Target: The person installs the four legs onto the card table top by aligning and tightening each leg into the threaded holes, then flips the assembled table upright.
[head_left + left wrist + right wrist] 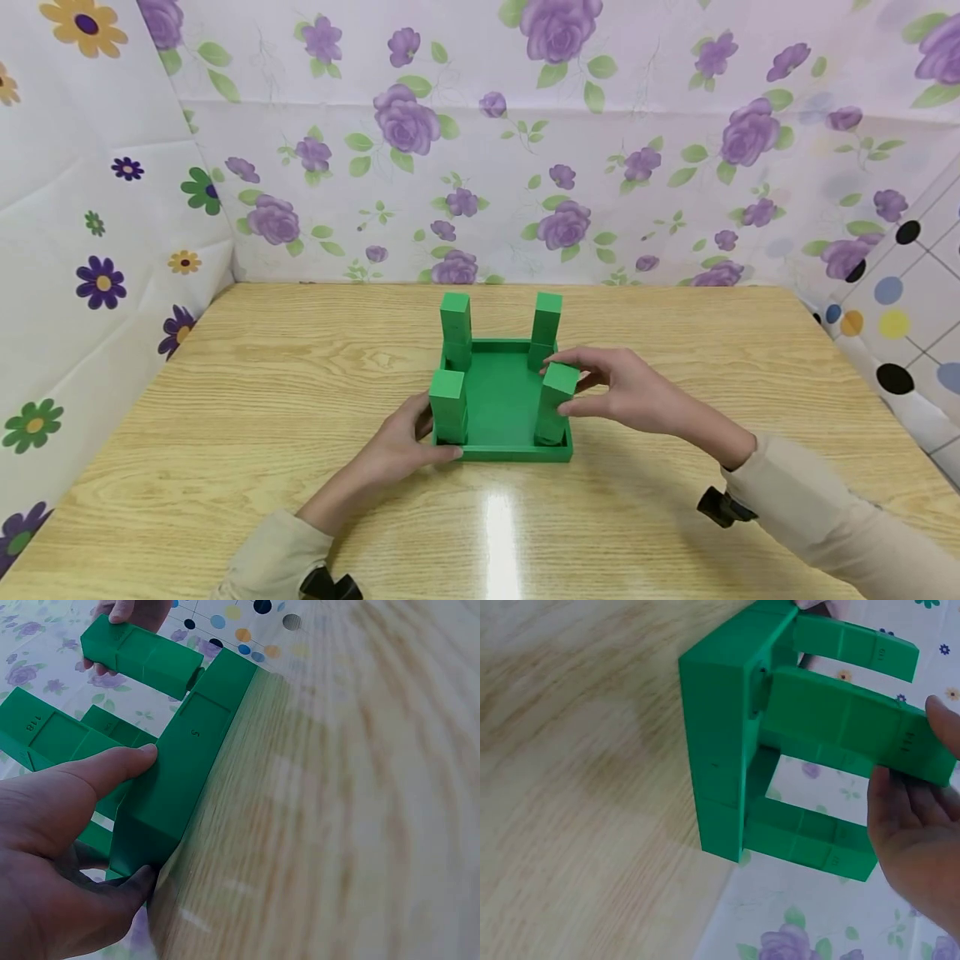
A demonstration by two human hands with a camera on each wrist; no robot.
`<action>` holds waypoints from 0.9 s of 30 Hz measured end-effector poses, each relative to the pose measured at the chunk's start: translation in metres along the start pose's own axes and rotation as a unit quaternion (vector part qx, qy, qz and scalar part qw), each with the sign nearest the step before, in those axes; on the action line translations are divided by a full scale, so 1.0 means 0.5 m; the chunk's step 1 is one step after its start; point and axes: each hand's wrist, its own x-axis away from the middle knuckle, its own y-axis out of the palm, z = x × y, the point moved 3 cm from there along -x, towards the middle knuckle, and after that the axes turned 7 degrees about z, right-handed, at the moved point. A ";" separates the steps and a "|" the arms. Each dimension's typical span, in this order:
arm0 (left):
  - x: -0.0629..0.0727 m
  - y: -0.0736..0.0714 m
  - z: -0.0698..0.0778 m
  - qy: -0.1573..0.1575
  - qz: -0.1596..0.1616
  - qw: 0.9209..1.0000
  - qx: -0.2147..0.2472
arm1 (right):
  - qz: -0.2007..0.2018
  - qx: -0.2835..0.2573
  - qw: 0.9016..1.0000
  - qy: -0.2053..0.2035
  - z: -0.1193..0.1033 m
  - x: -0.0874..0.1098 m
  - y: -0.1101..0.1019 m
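Note:
A green square tray (517, 454) sits on the table with a tall green block post at each corner. My left hand (396, 446) grips the tray's front-left corner, its thumb on the front wall, beside the front-left post (448, 402). My right hand (626, 392) pinches the top of the front-right post (557, 398) between thumb and fingers. This held post (847, 720) leans slightly, and a dark spot shows on the tray near its lower end. The back-left post (456, 321) and back-right post (547, 318) stand untouched at the far corners.
The wooden table (315, 358) extends around the tray on all sides. A flower-print sheet (480, 167) hangs behind it, with patterned sheets at left and right. A small black device (723, 506) is strapped at the right wrist.

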 end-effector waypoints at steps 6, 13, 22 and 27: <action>-0.001 0.002 0.002 0.009 -0.006 1.000 -0.002 | 0.083 0.036 0.996 0.009 0.001 0.000 0.012; 0.000 -0.001 0.003 0.028 -0.018 0.999 0.001 | 0.133 0.064 0.989 0.017 -0.004 0.005 0.029; -0.004 -0.002 -0.001 0.029 -0.016 0.999 -0.003 | 0.127 0.043 0.991 0.023 0.001 0.009 0.030; -0.004 0.000 0.000 0.042 -0.026 0.999 0.000 | 0.057 -0.052 0.997 0.030 0.021 0.018 0.011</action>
